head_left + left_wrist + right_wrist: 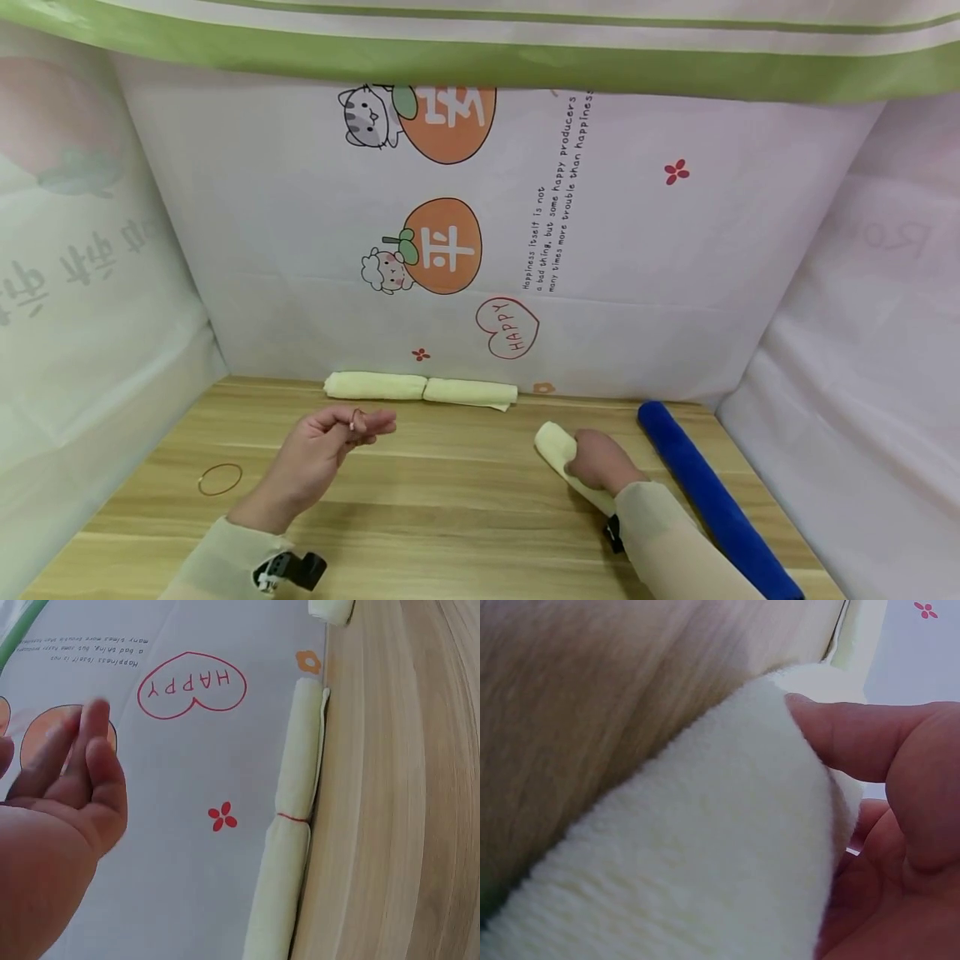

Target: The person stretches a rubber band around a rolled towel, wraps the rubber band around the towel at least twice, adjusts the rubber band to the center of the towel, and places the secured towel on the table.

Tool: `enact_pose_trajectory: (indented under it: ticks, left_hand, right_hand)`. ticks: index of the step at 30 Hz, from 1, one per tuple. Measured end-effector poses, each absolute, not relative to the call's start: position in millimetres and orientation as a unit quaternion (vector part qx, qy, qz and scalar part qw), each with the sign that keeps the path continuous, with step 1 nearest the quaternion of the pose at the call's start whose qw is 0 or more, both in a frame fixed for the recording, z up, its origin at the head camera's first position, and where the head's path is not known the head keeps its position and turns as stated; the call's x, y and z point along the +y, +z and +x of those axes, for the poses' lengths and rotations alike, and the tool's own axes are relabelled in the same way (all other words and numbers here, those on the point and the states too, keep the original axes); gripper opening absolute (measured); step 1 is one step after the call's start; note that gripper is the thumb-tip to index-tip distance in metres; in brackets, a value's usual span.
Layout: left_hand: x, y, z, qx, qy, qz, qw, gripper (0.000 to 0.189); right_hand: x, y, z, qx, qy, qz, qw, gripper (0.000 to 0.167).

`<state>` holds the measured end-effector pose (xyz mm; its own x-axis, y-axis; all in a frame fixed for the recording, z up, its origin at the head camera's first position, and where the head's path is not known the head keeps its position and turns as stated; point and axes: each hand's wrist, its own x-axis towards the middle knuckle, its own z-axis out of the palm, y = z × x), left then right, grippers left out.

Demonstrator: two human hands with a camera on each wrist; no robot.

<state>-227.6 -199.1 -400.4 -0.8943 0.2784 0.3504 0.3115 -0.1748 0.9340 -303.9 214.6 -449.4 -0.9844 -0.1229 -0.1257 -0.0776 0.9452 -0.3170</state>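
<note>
My right hand [603, 460] grips a rolled pale yellow towel [557, 446], which lies slantwise over the wooden table. In the right wrist view the thumb [855, 735] presses on the fuzzy roll [705, 817] and the fingers pass behind it. Off to the left, my left hand [322, 450] is raised above the table, a small reddish rubber band [357, 420] at its bent fingers. Behind it a second pale yellow towel roll [375, 386] lies along the back wall, cinched at its middle by a thin red band [292, 818].
A long blue roll [716, 496] lies along the right side of the table [450, 517]. Another rubber band [220, 479] rests flat at the left. Printed white sheets [637, 267] wall the table at the back and both sides.
</note>
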Motion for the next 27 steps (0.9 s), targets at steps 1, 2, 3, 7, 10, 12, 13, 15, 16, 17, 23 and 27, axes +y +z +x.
enact_pose_trajectory:
  ticks: [1, 2, 3, 7, 10, 12, 13, 15, 16, 17, 23, 27]
  left_hand:
    - [-197, -399, -227, -0.653, -0.725, -0.217, 0.007, 0.032]
    - [-196, -398, -226, -0.661, -0.721, -0.209, -0.003, 0.035]
    - [-194, -397, -226, -0.665, -0.718, -0.203, -0.015, 0.039]
    - [-188, -393, -222, -0.671, -0.708, -0.215, -0.047, 0.051]
    - [-183, -390, -219, -0.665, -0.708, -0.230, -0.056, 0.053]
    - [-179, -387, -218, -0.658, -0.712, -0.235, -0.064, 0.058]
    - [-177, -385, -217, -0.655, -0.714, -0.238, -0.068, 0.062]
    - [-173, -382, -216, -0.657, -0.711, -0.241, -0.071, 0.070]
    - [-171, -380, -216, -0.662, -0.706, -0.241, -0.070, 0.075]
    - [-169, -379, -216, -0.669, -0.699, -0.242, -0.069, 0.079]
    - [-164, -375, -215, -0.682, -0.687, -0.229, -0.104, 0.085]
    - [-163, -375, -213, -0.658, -0.707, -0.221, -0.136, 0.076]
  right_hand:
    - [215, -450, -304, 0.984, -0.157, -0.051, 0.072, 0.058]
    - [215, -450, -304, 0.984, -0.156, -0.052, 0.071, 0.057]
    - [215, -450, -304, 0.984, -0.156, -0.053, 0.070, 0.057]
    - [214, -449, -304, 0.984, -0.154, -0.049, 0.068, 0.057]
    - [213, -449, -303, 0.984, -0.157, -0.046, 0.069, 0.057]
    - [213, -448, -303, 0.984, -0.157, -0.046, 0.070, 0.057]
    - [213, -448, -302, 0.984, -0.158, -0.046, 0.070, 0.057]
    - [213, -447, -302, 0.984, -0.159, -0.048, 0.069, 0.057]
    - [213, -447, -301, 0.984, -0.158, -0.050, 0.068, 0.057]
    - [213, -447, -301, 0.984, -0.157, -0.051, 0.068, 0.057]
    - [213, -447, -301, 0.984, -0.155, -0.053, 0.064, 0.057]
    - [214, -448, -302, 0.984, -0.155, -0.053, 0.064, 0.057]
